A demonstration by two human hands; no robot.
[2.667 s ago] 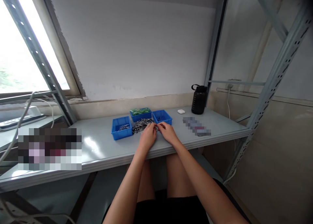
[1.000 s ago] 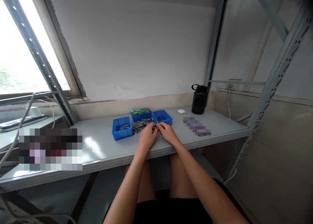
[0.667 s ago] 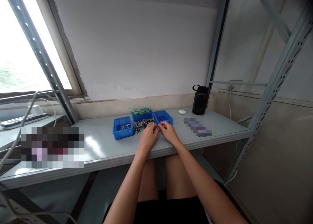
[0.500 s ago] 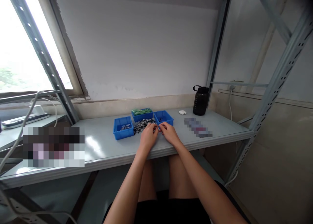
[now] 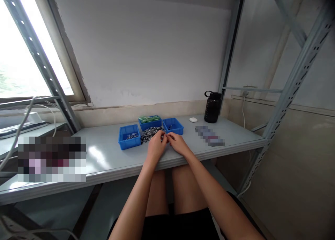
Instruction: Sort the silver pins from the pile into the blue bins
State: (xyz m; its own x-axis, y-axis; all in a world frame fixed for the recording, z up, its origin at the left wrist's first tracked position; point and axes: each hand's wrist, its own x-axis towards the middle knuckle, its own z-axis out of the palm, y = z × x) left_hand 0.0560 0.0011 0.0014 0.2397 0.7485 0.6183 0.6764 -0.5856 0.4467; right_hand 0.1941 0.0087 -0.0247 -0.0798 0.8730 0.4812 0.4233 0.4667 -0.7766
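My left hand [image 5: 157, 144] and my right hand [image 5: 178, 142] meet above the front part of the table, fingertips pinched close together. Whatever small piece lies between them is too small and covered to name. Just behind my left hand spreads a loose pile of thin metal pieces, dark and silvery, like screws or pins [image 5: 150, 133]. To the left stands a blue bin [image 5: 129, 144] with several similar metal pieces in it. Behind the pile is a blue bin with green packets [image 5: 149, 119]. Another blue bin [image 5: 173, 125], with a few dark bits inside, sits behind my right hand.
On the grey table [image 5: 104, 138], a white earbud case [image 5: 193, 120] and a dark bottle [image 5: 212, 107] stand at the back right. A blurred-out item [image 5: 209, 136] lies in front of them. Metal shelf posts [image 5: 232, 41] rise at the sides.
The view has shifted slightly, so the scene sits a little further left. My hands stay together at the same spot, with the fingers moving slightly.
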